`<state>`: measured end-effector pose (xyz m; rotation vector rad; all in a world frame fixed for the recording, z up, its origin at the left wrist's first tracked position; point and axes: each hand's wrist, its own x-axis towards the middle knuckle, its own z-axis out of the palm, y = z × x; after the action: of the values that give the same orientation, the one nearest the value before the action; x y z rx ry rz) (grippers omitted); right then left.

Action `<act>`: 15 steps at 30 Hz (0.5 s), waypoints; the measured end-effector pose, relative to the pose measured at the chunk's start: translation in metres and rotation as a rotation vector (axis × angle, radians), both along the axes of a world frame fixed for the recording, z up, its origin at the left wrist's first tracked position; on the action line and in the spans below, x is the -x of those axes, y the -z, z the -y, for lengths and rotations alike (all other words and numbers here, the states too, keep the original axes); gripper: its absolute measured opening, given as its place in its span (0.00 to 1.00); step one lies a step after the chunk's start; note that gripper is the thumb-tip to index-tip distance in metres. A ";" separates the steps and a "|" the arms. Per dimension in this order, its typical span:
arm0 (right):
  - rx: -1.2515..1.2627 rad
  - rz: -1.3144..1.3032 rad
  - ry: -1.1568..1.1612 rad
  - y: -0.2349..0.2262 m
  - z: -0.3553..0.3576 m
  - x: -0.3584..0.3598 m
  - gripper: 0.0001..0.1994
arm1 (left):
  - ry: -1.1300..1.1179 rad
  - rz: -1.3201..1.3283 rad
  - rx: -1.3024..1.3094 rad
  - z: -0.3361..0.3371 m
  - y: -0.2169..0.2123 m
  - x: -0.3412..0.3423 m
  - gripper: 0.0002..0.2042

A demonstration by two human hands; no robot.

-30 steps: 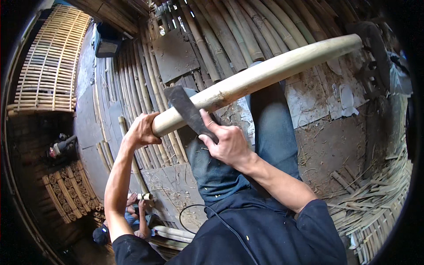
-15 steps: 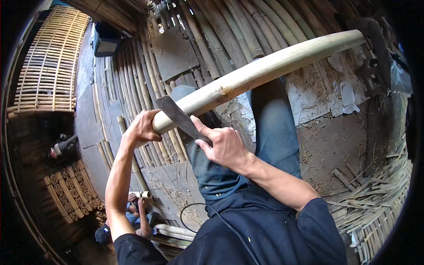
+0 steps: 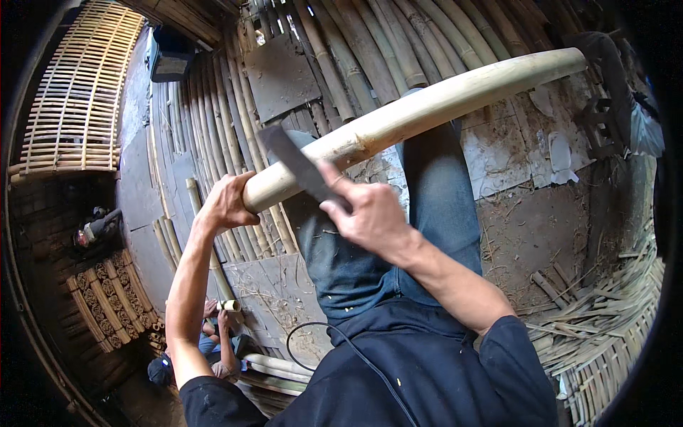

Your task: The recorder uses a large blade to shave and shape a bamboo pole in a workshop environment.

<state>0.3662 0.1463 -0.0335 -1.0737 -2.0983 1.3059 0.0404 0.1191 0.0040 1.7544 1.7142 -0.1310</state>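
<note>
A thick, pale bamboo pole (image 3: 427,107) lies across above my thighs, running from near left to far right. My left hand (image 3: 229,203) is closed around its near end. My right hand (image 3: 370,217) grips a broad dark knife (image 3: 297,162), its thumb stretched along the blade. The blade crosses the top of the pole a little to the right of my left hand. The knife's handle is mostly hidden in my fist, and blade and hand are slightly blurred.
Bamboo poles (image 3: 370,50) cover the far floor. Split strips (image 3: 590,306) lie heaped at the right. Bundled bamboo (image 3: 114,302) and a slatted bamboo panel (image 3: 78,92) are on the left. At lower left a person (image 3: 220,341) handles a bamboo tube (image 3: 229,306).
The knife and my right hand have shifted right along the pole, away from its near end. My left hand keeps its hold. The person at lower left has moved slightly within the view.
</note>
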 end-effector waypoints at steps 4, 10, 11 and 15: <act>-0.339 -0.130 0.430 0.013 -0.061 -0.085 0.33 | -0.048 0.104 0.112 -0.012 -0.008 0.008 0.32; -0.207 -0.118 0.438 0.002 -0.041 -0.061 0.36 | -0.008 0.100 0.193 -0.030 0.001 0.019 0.34; -0.347 -0.206 0.332 0.019 -0.023 -0.034 0.40 | -0.001 0.089 0.214 -0.032 0.003 0.019 0.34; -0.105 -0.019 0.071 0.019 0.009 -0.002 0.43 | -0.044 0.132 0.249 -0.026 0.017 0.036 0.33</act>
<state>0.3682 0.1377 -0.0522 -1.0767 -2.0713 1.1554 0.0040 0.1454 -0.0132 1.5092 1.5684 -0.1960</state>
